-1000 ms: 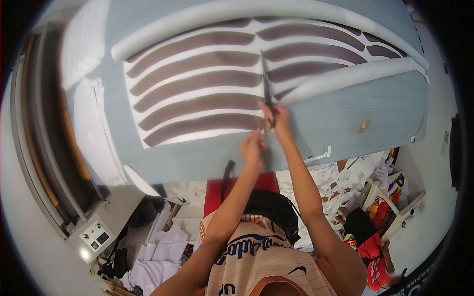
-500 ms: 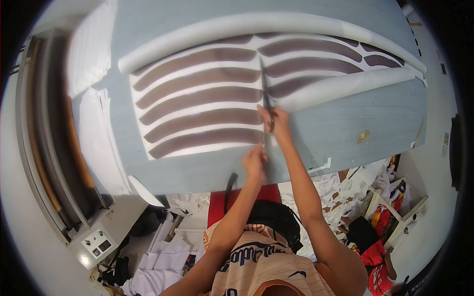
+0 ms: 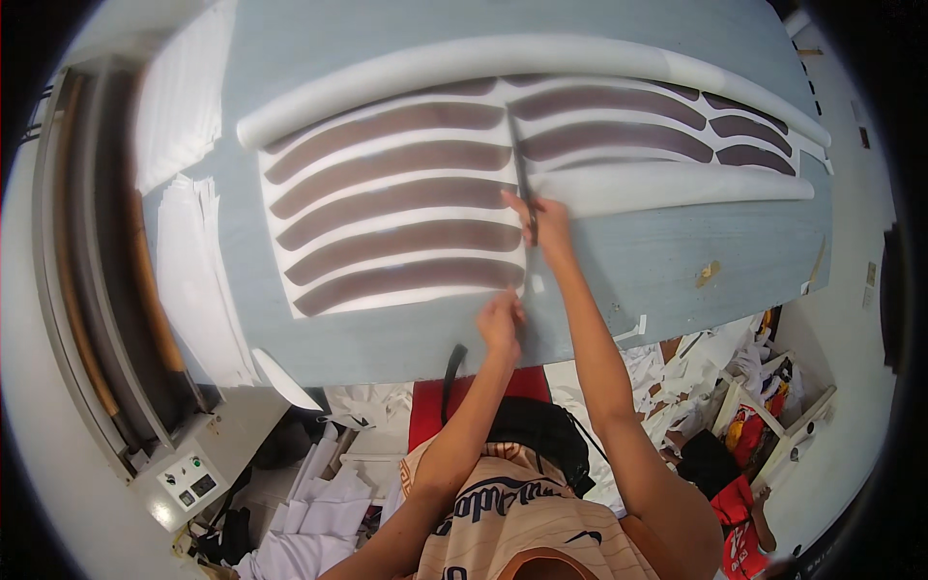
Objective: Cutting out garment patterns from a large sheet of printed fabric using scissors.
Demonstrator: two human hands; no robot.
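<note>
A white sheet [image 3: 387,166] printed with rows of curved dark brown strips lies on the blue-grey table [image 3: 677,251]. My right hand [image 3: 541,222] is closed on dark scissors [image 3: 527,213], whose long blades lie along the upright white gap between the strip columns. My left hand [image 3: 501,314] pinches the sheet's lower edge, below the scissors. A long rolled part [image 3: 454,58] runs along the sheet's back edge; another white roll [image 3: 677,184] lies right of my right hand, along the front of the right-hand strips.
Loose white paper stacks [image 3: 198,290] lie at the table's left, beside a long machine [image 3: 101,271] with a control panel [image 3: 188,478]. Below the table are a red seat [image 3: 430,396], heaped scraps [image 3: 657,377], white sheets [image 3: 309,512] and red printed items [image 3: 735,503] at the lower right.
The front roll on the right has swung level and lower, showing more dark strips behind it. The whole scene has shifted slightly down in view; both hands stay near the middle gap.
</note>
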